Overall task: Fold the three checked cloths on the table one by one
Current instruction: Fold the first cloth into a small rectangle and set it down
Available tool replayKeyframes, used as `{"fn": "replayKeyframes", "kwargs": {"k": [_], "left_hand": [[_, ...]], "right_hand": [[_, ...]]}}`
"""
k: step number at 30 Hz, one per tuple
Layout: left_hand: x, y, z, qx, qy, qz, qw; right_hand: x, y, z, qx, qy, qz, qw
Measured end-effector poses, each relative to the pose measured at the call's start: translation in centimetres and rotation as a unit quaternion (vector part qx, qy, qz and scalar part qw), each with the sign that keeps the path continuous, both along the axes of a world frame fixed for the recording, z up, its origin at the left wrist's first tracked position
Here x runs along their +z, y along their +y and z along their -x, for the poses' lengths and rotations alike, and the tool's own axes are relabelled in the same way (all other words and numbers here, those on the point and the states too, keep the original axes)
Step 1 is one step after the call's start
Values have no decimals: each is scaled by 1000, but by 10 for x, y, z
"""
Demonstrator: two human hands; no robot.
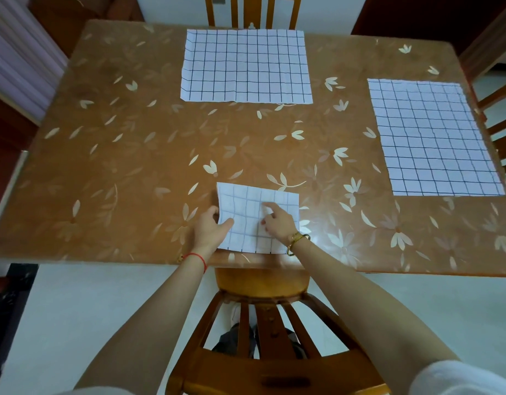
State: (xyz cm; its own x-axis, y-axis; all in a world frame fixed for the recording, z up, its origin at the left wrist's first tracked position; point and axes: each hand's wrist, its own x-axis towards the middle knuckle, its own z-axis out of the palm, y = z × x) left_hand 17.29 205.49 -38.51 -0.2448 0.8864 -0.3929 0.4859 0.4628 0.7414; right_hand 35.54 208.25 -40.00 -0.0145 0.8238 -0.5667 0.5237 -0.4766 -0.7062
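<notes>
Our left hand (210,228) pinches the left edge of the folded cloth (247,199), thumb on top. Our right hand (277,223) presses it with a straight forefinger, the other fingers curled.

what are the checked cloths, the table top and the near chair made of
The folded cloth, far cloth and right cloth: thin matte woven fabric, maybe cotton; they crease and lie limp. The table top: probably a glossy printed plastic cover or laminate; floral pattern, light glare. The near chair: varnished wood, by its slats and warm sheen.
</notes>
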Motion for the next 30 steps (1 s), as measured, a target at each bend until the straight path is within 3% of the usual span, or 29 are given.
{"fn": "replayKeyframes", "kwargs": {"k": [8,13,19,27,30], "left_hand": [[-4,1,4,-103,66,-74,990],[-9,4,6,-119,68,-78,987],[-8,7,1,-114,73,-84,987],[4,2,-25,-151,76,-111,979],[5,-3,-42,-172,62,-102,978]], "right_hand": [[12,38,16,84,-31,81,993],[6,31,19,93,-31,76,992],[6,10,18,-11,33,74,997],[11,-18,4,-70,89,246,963],[17,-24,-6,-105,138,262,950]]}}
